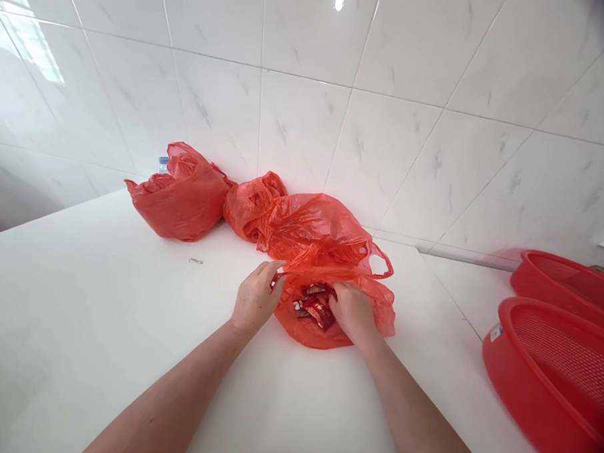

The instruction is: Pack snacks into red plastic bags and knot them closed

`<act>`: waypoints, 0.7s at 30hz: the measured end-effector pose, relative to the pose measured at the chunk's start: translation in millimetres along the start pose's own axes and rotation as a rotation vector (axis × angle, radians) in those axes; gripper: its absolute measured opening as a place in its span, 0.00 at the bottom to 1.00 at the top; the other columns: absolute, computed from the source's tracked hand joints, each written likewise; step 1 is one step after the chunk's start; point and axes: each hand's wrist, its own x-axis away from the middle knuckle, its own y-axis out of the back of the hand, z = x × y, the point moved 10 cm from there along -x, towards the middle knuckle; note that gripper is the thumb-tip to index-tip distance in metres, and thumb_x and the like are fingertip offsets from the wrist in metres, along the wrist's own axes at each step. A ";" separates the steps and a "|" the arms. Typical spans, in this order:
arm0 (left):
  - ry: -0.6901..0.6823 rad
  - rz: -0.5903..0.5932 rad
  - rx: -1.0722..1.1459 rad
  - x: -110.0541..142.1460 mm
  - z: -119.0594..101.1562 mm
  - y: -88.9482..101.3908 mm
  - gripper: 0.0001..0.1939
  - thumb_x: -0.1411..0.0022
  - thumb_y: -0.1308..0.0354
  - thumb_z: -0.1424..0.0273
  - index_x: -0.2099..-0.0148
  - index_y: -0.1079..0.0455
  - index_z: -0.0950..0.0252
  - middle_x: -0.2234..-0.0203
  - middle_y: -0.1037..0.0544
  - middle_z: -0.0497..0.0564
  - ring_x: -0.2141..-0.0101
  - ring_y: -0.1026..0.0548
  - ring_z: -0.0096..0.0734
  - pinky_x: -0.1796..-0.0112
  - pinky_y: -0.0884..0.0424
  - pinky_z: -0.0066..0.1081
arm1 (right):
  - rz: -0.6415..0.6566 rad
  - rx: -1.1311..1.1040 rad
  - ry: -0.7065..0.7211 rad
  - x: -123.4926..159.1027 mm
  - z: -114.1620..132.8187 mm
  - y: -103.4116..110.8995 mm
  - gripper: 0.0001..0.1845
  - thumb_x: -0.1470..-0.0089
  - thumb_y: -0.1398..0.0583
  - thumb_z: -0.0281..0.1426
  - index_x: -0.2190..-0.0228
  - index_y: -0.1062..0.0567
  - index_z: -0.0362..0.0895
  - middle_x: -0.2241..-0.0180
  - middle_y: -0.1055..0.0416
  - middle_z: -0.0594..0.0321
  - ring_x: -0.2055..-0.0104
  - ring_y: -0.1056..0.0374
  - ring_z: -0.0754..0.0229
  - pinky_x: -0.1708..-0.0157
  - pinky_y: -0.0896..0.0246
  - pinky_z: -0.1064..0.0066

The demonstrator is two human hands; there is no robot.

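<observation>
An open red plastic bag [307, 335] lies on the white table in front of me, its mouth facing up. Several small shiny packets [314, 307], dark red and brown with pale print, are inside it. At the bag's left rim, my left hand [259, 293] pinches the thin plastic between thumb and fingers. My right hand [351, 309] reaches into the bag from the right, its fingers curled at the packets' right side. Its fingertips are partly hidden among packets and plastic. A loop handle [383, 267] of the bag sticks out behind my right hand.
Against the tiled wall stand a full red bag [187, 205] and a smaller bundled red bag [250, 204]. A bottle's blue cap [163, 160] shows behind the first. Two red mesh baskets [521, 349] stand at the right. A small clear scrap [196, 261] lies on the table [103, 311].
</observation>
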 end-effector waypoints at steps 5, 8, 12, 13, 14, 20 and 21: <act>0.057 0.001 0.002 -0.1 6.2 0.8 0.14 0.37 0.53 0.69 0.51 0.34 0.60 0.65 0.23 0.49 0.66 0.25 0.31 0.64 0.32 0.29 | -0.116 0.013 -0.080 15.4 -16.8 20.6 0.13 0.42 0.51 0.30 0.67 0.27 0.47 0.71 0.27 0.62 0.70 0.34 0.59 0.73 0.50 0.70; 0.076 0.003 0.007 1.0 7.5 0.5 0.14 0.37 0.53 0.68 0.50 0.34 0.59 0.66 0.22 0.48 0.66 0.25 0.31 0.64 0.31 0.29 | -0.178 -0.050 -0.104 20.4 -27.4 28.0 0.14 0.41 0.52 0.31 0.63 0.27 0.47 0.67 0.26 0.62 0.67 0.33 0.59 0.69 0.47 0.70; 0.092 0.013 0.004 2.4 8.7 -1.0 0.14 0.37 0.53 0.68 0.51 0.33 0.59 0.67 0.22 0.48 0.68 0.25 0.30 0.65 0.31 0.28 | -0.159 -0.120 -0.140 20.3 -36.8 25.5 0.15 0.40 0.53 0.32 0.61 0.28 0.48 0.65 0.25 0.62 0.65 0.32 0.57 0.68 0.46 0.69; 0.097 0.013 0.005 2.5 9.3 -1.2 0.14 0.38 0.53 0.68 0.51 0.33 0.59 0.67 0.22 0.48 0.69 0.25 0.30 0.65 0.31 0.28 | -0.147 -0.120 -0.149 19.9 -37.9 24.3 0.15 0.40 0.54 0.32 0.62 0.28 0.48 0.66 0.25 0.62 0.66 0.33 0.57 0.69 0.46 0.69; 0.099 0.013 0.006 2.5 9.8 -1.2 0.14 0.38 0.53 0.68 0.51 0.33 0.59 0.67 0.22 0.48 0.69 0.25 0.30 0.65 0.31 0.28 | -0.138 -0.118 -0.156 19.6 -38.6 23.6 0.15 0.40 0.54 0.32 0.64 0.28 0.48 0.67 0.26 0.62 0.67 0.33 0.58 0.70 0.47 0.69; 0.107 0.009 0.009 2.0 12.0 -1.1 0.14 0.38 0.53 0.67 0.51 0.33 0.58 0.67 0.22 0.47 0.69 0.25 0.30 0.65 0.32 0.28 | -0.131 -0.045 -0.140 19.0 -38.9 24.1 0.15 0.40 0.54 0.31 0.69 0.28 0.47 0.74 0.29 0.63 0.73 0.37 0.60 0.73 0.52 0.69; 0.109 0.012 0.010 2.0 12.2 -1.4 0.14 0.38 0.53 0.67 0.51 0.33 0.58 0.67 0.22 0.47 0.69 0.25 0.30 0.66 0.32 0.28 | -0.135 -0.006 -0.137 19.0 -39.6 24.4 0.15 0.40 0.54 0.30 0.69 0.28 0.47 0.75 0.29 0.62 0.74 0.38 0.59 0.74 0.53 0.69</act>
